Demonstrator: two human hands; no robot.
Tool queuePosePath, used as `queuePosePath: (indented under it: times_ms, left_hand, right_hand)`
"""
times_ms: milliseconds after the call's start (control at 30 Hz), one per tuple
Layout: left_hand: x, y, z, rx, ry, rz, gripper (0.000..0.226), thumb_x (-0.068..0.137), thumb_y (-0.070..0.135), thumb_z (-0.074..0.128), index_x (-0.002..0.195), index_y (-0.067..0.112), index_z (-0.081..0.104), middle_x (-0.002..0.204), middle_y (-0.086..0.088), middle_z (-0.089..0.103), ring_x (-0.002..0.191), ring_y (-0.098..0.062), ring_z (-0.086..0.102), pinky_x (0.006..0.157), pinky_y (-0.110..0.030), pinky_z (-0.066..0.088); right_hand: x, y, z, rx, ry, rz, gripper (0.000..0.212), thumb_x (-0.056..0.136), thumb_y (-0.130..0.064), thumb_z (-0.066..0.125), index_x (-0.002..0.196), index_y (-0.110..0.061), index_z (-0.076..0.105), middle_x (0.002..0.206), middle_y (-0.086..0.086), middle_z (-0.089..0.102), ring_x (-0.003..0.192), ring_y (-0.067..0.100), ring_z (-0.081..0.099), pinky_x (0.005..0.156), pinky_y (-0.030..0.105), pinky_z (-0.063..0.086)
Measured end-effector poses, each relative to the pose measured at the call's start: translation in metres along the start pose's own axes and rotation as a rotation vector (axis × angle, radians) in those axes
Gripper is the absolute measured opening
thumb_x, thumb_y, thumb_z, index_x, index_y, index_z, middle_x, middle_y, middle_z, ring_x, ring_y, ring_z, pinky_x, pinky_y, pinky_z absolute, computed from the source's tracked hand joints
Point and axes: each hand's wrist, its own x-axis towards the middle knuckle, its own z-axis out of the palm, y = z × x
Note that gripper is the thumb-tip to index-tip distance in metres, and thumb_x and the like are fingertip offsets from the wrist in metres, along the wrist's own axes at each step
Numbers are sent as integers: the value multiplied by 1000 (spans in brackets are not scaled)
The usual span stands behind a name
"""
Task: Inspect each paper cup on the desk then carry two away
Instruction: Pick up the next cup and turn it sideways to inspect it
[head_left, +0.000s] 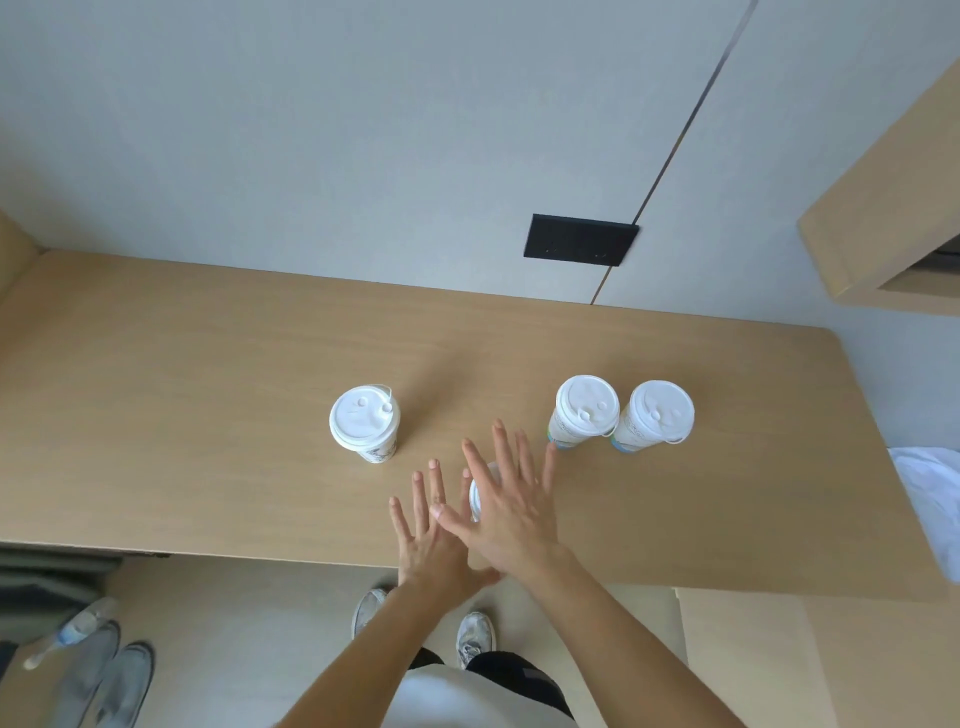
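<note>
Several white lidded paper cups stand on the wooden desk (208, 415). One cup (364, 421) is at the left, and two cups (586, 410) (655, 415) stand side by side at the right. A fourth cup (475, 499) near the front edge is mostly hidden beneath my hands; only a sliver of its lid shows. My left hand (431, 535) and my right hand (511, 499) hover flat over it, fingers spread, the right overlapping the left. Neither hand grips anything.
A black socket panel (579, 240) sits on the wall behind the desk. A wooden shelf (883, 208) juts out at upper right. White cloth (930, 499) lies off the desk's right end. Grey slippers (104, 680) and a plastic bottle (72, 631) lie on the floor at left.
</note>
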Motion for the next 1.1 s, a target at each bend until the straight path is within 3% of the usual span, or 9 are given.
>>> queuePosePath:
  times_ms: [367, 600, 733, 800, 867, 933, 1000, 1067, 1100]
  left_hand:
    - [11, 6, 5, -54, -4, -69, 123, 75, 86, 46, 159, 32, -27, 161, -12, -44, 150, -36, -38, 121, -67, -11]
    - [9, 7, -3, -90, -66, -54, 126, 76, 82, 54, 147, 34, -38, 163, -12, -42, 152, -35, -35, 124, -64, -7]
    - [6, -2, -15, -205, -147, 4, 120, 79, 72, 68, 161, 40, -14, 162, -10, -43, 157, -37, -21, 126, -59, 8]
    - [4, -8, -20, -314, -165, 61, 103, 85, 68, 66, 161, 48, -1, 167, -10, -33, 159, -38, -10, 126, -56, 16]
    - [-2, -14, -27, -515, -156, 92, 86, 90, 67, 61, 155, 60, 6, 173, -11, -11, 161, -30, -3, 126, -49, 20]
    - [-13, -18, -41, -743, -109, 100, 70, 96, 62, 57, 154, 61, 19, 172, 2, 16, 160, -13, 2, 126, -36, 20]
    - [-25, -21, -60, -926, -54, 79, 55, 101, 54, 54, 153, 52, 36, 157, 23, 30, 157, -4, 12, 125, -30, 20]
    - [-36, -24, -78, -1015, -5, 39, 39, 104, 47, 51, 143, 47, 53, 144, 26, 46, 147, -6, 39, 118, -32, 37]
    - [-41, -26, -87, -1046, 3, 16, 32, 106, 44, 50, 136, 46, 60, 135, 23, 58, 132, -9, 54, 107, -32, 49]
  right_hand:
    - [7, 0, 19, -4, 147, 30, 87, 76, -83, 57, 141, -24, 63, 155, 18, 52, 135, 43, 54, 104, 59, 48]
    - [6, -2, 16, -17, 138, 66, 72, 80, -68, 57, 137, -25, 63, 147, 13, 58, 121, 35, 59, 94, 48, 53]
    - [8, 7, 10, 195, 173, 141, 58, 82, -50, 54, 129, -19, 67, 129, 6, 67, 110, 33, 66, 87, 46, 58]
    - [6, 14, -4, 424, 91, 302, 57, 87, -46, 64, 138, -21, 62, 134, -1, 64, 123, 27, 61, 100, 41, 52]
    - [3, 25, -19, 724, 44, 534, 56, 88, -44, 74, 139, -25, 61, 137, -4, 63, 128, 19, 58, 101, 33, 46]
    - [-4, 35, -35, 1091, 38, 760, 52, 80, -48, 79, 127, -28, 69, 129, -2, 67, 116, 18, 64, 85, 31, 48]
    - [-13, 37, -48, 1293, -13, 851, 46, 72, -52, 79, 112, -30, 76, 118, 0, 73, 103, 18, 68, 72, 31, 47]
    - [-22, 36, -58, 1360, -82, 849, 35, 77, -49, 80, 104, -27, 77, 105, -2, 73, 94, 19, 68, 66, 30, 44]
    - [-26, 34, -61, 1378, -115, 836, 31, 81, -48, 79, 101, -26, 76, 101, -2, 73, 91, 20, 68, 64, 30, 42]
